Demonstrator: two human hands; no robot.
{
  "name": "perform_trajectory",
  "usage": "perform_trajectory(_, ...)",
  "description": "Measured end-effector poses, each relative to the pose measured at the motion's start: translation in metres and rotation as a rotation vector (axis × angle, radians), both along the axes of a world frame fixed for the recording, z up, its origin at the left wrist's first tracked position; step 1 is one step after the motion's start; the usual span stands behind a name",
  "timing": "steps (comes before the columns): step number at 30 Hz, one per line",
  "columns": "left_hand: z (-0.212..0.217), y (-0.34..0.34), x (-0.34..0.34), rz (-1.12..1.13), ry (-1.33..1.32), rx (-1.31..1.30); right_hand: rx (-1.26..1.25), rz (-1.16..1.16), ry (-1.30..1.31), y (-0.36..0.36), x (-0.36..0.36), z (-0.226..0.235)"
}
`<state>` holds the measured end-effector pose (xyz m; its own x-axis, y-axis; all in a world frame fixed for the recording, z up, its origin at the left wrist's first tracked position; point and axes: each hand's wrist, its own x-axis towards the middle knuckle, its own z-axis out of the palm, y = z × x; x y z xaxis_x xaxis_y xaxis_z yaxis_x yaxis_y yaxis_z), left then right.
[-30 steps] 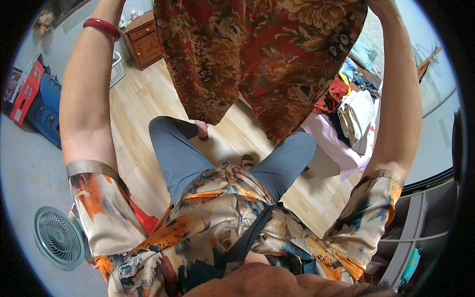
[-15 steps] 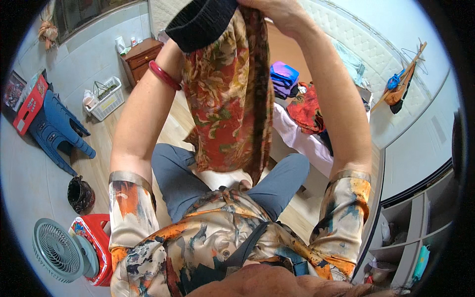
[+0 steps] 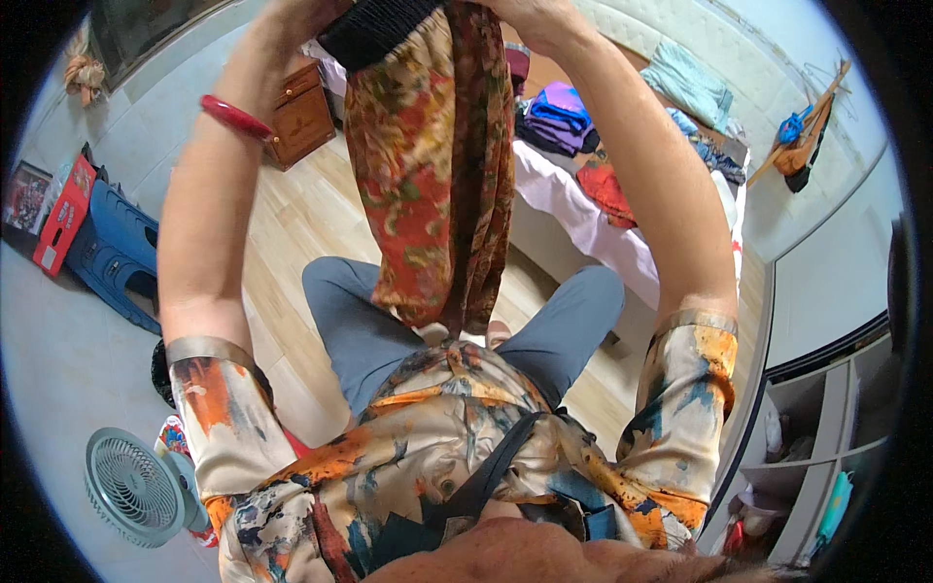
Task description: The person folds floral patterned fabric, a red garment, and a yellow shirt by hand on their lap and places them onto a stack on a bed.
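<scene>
A pair of red and gold floral trousers point(image 3: 418, 175) hangs in front of me, with its wide black ribbed waistband point(image 3: 384, 31) at the top edge of the view. At the waistband's left end is my left hand point(image 3: 306, 14), closed on it; its fingers are largely hidden or cut off. My right hand point(image 3: 539, 21) grips the other end of the waistband, its fingertips out of view. Both arms are raised and spread. The cloth falls in loose folds down to between my knees, and its right side looks darker.
On the bed to the right lie folded purple and blue clothes point(image 3: 559, 121), a red patterned cloth point(image 3: 604, 189) and a pale green pillow point(image 3: 688, 83). Blue stools point(image 3: 112, 248) and a fan point(image 3: 134, 486) are left, a wooden cabinet point(image 3: 301, 117) far left, shelves point(image 3: 812, 428) right.
My left arm has swung outward to the left and up. The trousers have shifted slightly left and up, still held by both hands. The view has shifted too, showing more of the bed.
</scene>
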<state>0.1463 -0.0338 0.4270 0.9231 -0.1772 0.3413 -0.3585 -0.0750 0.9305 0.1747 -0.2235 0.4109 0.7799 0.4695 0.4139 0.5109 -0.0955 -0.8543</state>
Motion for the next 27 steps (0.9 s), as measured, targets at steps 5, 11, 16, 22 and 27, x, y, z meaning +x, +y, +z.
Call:
perform_trajectory(5, 0.018, 0.003, 0.01, -0.19, -0.223, 0.54, 0.047, -0.08, -0.226, 0.003, 0.007, -0.009)
perform_trajectory(11, 0.019, -0.026, 0.013, -0.015, -0.266, 0.692, -0.053, -0.214, -0.466, 0.008, 0.012, -0.013)
perform_trajectory(16, 0.021, -0.046, 0.02, 0.274, -0.332, 0.693, 0.002, -0.273, -0.507, 0.001, 0.015, -0.017)
perform_trajectory(22, 0.029, -0.066, 0.016, 0.302, -0.47, 0.717, 0.177, -0.262, -0.584, -0.017, 0.0, -0.039)
perform_trajectory(27, 0.025, -0.046, 0.026, 0.323, -0.53, 0.776, -0.034, -0.197, -0.366, -0.02, -0.013, -0.076)
